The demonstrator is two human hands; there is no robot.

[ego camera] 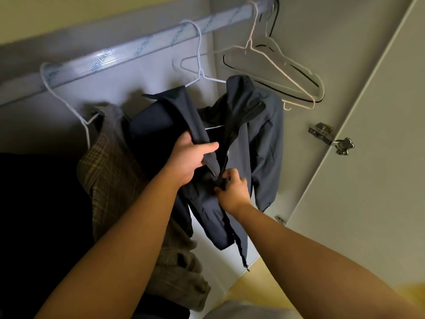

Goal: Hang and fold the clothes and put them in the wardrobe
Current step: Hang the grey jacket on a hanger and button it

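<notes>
The two bare forearms come up from the bottom edge, nearest to the camera, and they meet on the dark blue jacket point(264, 139). This jacket hangs on a white wire hanger point(199, 65) from the wardrobe rail point(128, 54), with its front open towards the person. The left hand point(190, 157) is higher. Its fingers are curled around the left front edge of the jacket, with the thumb laid over the cloth. The right hand point(232, 188) is lower and a little to the right. Its fingers are closed in a pinch on the dark zip line point(239, 127), though it is not possible to see if they hold the slider itself.

The zip runs as a long line from the collar down to the hem, so from the right hand it continues both upward and downward. The two front edges lie just beside each other between the hands. It seems the person prepares to close the zip, and the right hand is the nearer one for this.

Just beside the jacket on the left hangs a brown checked garment point(110, 176), touching it. On the right some empty hangers point(287, 72) hang on the same rail, near the jacket's shoulder. The open wardrobe door point(368, 180) with its metal hinge point(328, 137) stands further right, well apart from the hands.
</notes>
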